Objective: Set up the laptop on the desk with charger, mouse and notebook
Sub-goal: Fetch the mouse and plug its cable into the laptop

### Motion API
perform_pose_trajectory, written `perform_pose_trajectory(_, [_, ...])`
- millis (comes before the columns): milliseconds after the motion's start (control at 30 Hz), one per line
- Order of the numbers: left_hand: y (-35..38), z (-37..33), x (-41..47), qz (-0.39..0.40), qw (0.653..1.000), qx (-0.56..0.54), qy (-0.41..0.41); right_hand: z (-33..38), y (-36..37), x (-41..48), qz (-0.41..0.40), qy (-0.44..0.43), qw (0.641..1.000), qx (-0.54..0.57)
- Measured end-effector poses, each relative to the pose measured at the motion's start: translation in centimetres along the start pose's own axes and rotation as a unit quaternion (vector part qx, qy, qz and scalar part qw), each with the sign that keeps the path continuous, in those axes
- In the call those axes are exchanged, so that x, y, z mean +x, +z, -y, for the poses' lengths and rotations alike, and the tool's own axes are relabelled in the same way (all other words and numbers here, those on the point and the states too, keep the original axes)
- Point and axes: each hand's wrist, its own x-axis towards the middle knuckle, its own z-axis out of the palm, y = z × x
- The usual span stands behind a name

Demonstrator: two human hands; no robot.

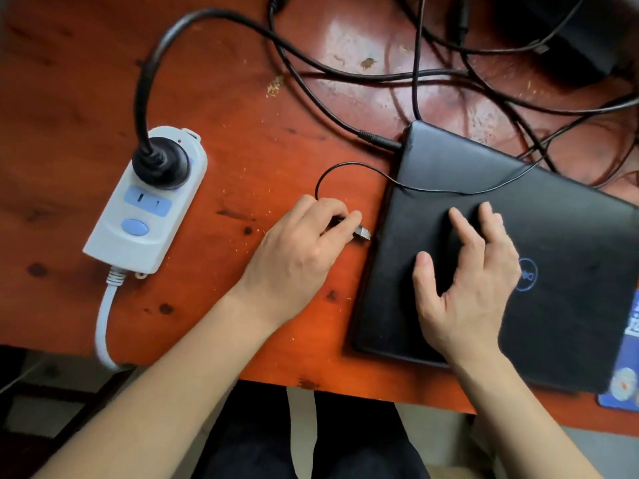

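Note:
A closed black laptop (567, 229) lies on the red-brown wooden desk (242, 140), right of centre. My right hand (466, 274) rests flat on its lid with fingers spread. My left hand (301, 250) pinches a USB plug (362, 234) a little way from the laptop's left edge; its thin black cable (345, 164) loops up and runs across the lid. A charger plug (378, 140) sits in the laptop's far left corner. The black charger brick (581, 39) lies at the top right.
A white power strip (145, 216) with a black plug in it lies at the left, its white cord dropping over the front edge. Several black cables tangle across the back. A blue pad or book (627, 357) shows at the right edge.

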Motion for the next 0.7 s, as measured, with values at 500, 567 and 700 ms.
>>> perform_pose_trajectory(500, [-0.8,-0.3,-0.6,0.041,0.999,0.007,0.001,1.8,0.5,0.4,-0.004,0.070,0.997,0.021])
perform_pose_trajectory(567, [-0.7,-0.4,-0.6,0.036,0.999,0.002,-0.006,1.9,0.6,0.5,-0.007,0.065,0.998,0.020])
perform_pose_trajectory(700, [-0.3,-0.4,0.2,0.001,0.999,-0.020,-0.045,2.0,0.7,0.5,-0.007,0.066,0.998,0.014])
